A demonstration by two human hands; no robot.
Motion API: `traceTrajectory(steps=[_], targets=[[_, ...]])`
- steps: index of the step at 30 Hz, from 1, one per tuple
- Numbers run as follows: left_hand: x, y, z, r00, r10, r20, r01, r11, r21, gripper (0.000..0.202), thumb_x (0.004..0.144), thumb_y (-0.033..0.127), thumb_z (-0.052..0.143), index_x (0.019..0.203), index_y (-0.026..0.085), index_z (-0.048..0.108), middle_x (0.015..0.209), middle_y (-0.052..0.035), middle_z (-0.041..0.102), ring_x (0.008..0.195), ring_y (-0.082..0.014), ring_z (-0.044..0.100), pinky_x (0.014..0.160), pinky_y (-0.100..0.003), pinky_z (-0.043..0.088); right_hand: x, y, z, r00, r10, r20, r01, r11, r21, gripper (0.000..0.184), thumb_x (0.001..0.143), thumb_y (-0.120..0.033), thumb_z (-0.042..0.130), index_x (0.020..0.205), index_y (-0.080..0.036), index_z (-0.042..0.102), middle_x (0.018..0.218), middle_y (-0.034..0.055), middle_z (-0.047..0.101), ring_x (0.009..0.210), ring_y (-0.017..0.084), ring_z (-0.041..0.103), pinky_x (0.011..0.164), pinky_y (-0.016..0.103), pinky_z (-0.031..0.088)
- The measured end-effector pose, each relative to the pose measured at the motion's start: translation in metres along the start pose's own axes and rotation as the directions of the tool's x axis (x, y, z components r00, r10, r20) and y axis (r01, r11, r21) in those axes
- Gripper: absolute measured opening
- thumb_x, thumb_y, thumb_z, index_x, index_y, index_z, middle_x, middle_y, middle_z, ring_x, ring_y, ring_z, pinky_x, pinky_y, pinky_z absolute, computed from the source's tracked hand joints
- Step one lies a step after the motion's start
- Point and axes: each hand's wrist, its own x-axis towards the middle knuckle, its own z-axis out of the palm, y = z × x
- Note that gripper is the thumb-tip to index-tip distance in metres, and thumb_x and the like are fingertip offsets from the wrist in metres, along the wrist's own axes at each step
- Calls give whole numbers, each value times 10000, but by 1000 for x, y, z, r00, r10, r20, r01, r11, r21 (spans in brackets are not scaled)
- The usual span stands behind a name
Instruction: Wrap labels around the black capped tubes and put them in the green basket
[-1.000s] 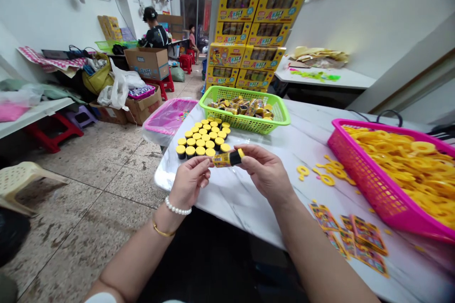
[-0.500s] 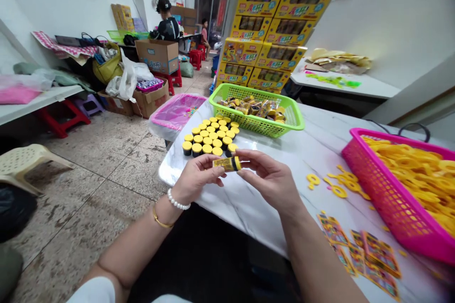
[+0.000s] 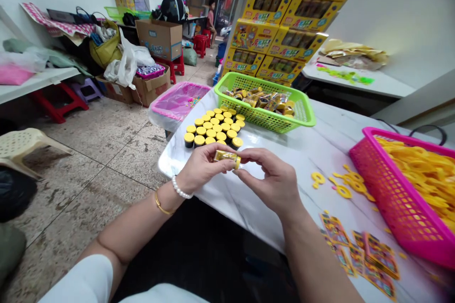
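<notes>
Between my two hands, above the near edge of the table, is a small clear tube with a yellow label and a yellow end at the right. My left hand is closed around it, thumb across its lower side. At the yellow end, my right hand pinches with thumb and fingertips. Just beyond my hands, several black pots with yellow lids stand upright in close rows. Behind them a green basket holds wrapped tubes with yellow and dark parts.
To the right stands a pink basket full of yellow plastic pieces. Loose yellow rings and printed cards lie beside it. A lined pink basket is beyond the table's left edge. Yellow boxes are stacked behind; a person sits farther back.
The view has tilted and shifted slightly. The left thumb has slid along the tube toward its yellow end, now covering more of it. Both hands stay on the tube.
</notes>
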Motion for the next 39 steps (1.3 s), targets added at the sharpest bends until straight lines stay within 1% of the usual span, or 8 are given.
traceTrajectory(steps=[6,11,14,19,22,25,31,39], targets=[[16,9,1,999,7,48,-19,969,245,378,753,394,804,1024,147,712,745,-8,664,631,-109,592,591,-238,468,-5,14,6,980,180,-87,-166,975,145,258,813,-268,757,1059,-224,692,985,59,737,856,197,711,822,390,612],[14,8,-7,997,-83,5,81,990,115,483,789,555,738,993,131,634,674,10,611,521,-85,551,515,-222,432,-4,9,4,991,17,-131,-18,1000,-7,235,813,-224,739,1043,-245,695,1033,66,732,957,226,699,885,423,592],[10,3,-8,999,-20,30,17,994,106,412,783,500,763,928,132,647,785,-28,649,626,-99,586,599,-240,472,-5,8,7,985,109,-130,-102,993,64,211,793,-253,770,996,-232,716,983,60,749,881,211,711,856,411,601],[16,2,0,993,118,8,-114,939,325,313,780,404,776,946,150,699,801,-31,669,695,-119,591,652,-246,479,-3,20,8,846,528,68,-502,747,436,295,688,-409,873,816,-185,730,759,35,759,653,164,700,687,336,616],[29,6,4,993,-54,100,24,961,276,359,823,485,719,899,141,653,698,-18,651,556,-102,579,531,-226,463,2,24,-1,811,554,185,-551,621,557,336,707,-488,850,812,-185,751,761,35,763,645,153,702,659,317,617],[43,8,8,981,-160,112,133,967,218,446,822,593,685,857,164,567,536,33,573,407,-87,509,399,-193,390,5,19,-8,824,527,208,-522,563,641,417,713,-468,856,1058,-254,762,1012,47,790,853,202,754,764,380,646],[49,1,8,953,-191,235,206,978,-41,562,750,695,702,842,154,582,568,32,584,380,-59,487,361,-172,367,3,17,-6,804,594,23,-459,595,659,271,637,-340,916,850,-230,789,818,15,794,620,176,742,623,361,669],[41,0,1,936,-272,226,265,962,62,557,782,696,663,699,157,552,496,39,546,319,-50,439,317,-176,290,-2,10,1,856,517,-33,-404,706,581,193,713,-301,868,875,-237,785,884,12,747,717,186,744,653,397,690]])
